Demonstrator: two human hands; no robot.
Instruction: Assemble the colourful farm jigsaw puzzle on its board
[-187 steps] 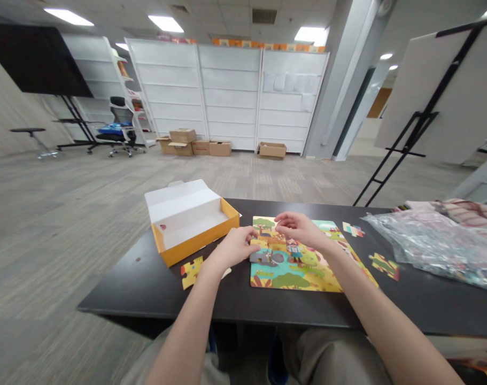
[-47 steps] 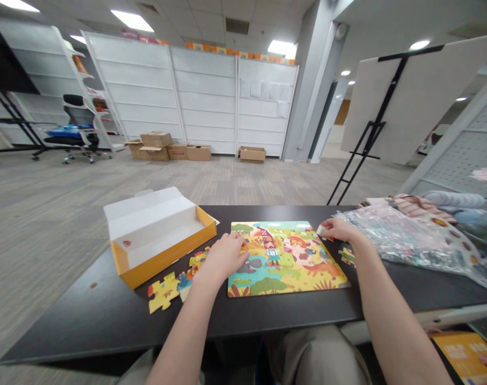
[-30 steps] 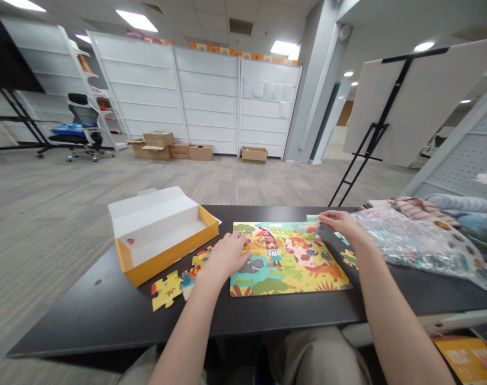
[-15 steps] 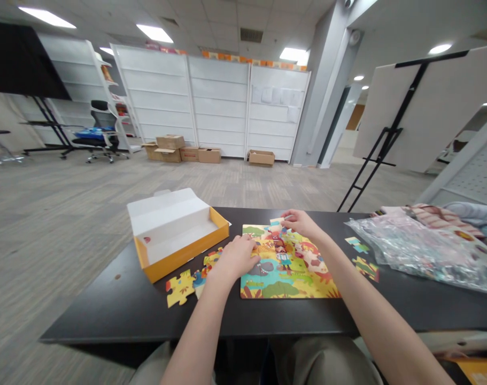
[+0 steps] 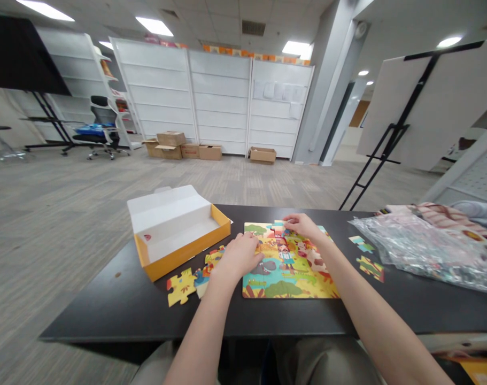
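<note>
A colourful jigsaw puzzle (image 5: 291, 289) with cartoon animals and a figure in a red hat lies mostly assembled on the black table. At its top edge my right hand (image 5: 304, 225) pinches a puzzle piece (image 5: 279, 225), which sits at or just over the gap there. My left hand (image 5: 241, 255) rests flat with fingers spread on the puzzle's left side. Several loose pieces (image 5: 182, 286) lie left of that hand, some partly behind it. To the right of the puzzle are a blue-green piece (image 5: 361, 244) and a yellow-green piece (image 5: 370, 268).
An open yellow box (image 5: 187, 250) with a white inside stands at the table's left. Clear plastic bags (image 5: 431, 248) and folded striped cloth (image 5: 447, 216) cover the right end. The table's front edge (image 5: 147, 339) runs just before my lap.
My right hand has brought the puzzle piece slightly down toward the puzzle's top edge. The left hand stays on the left side. The view has shifted slightly.
</note>
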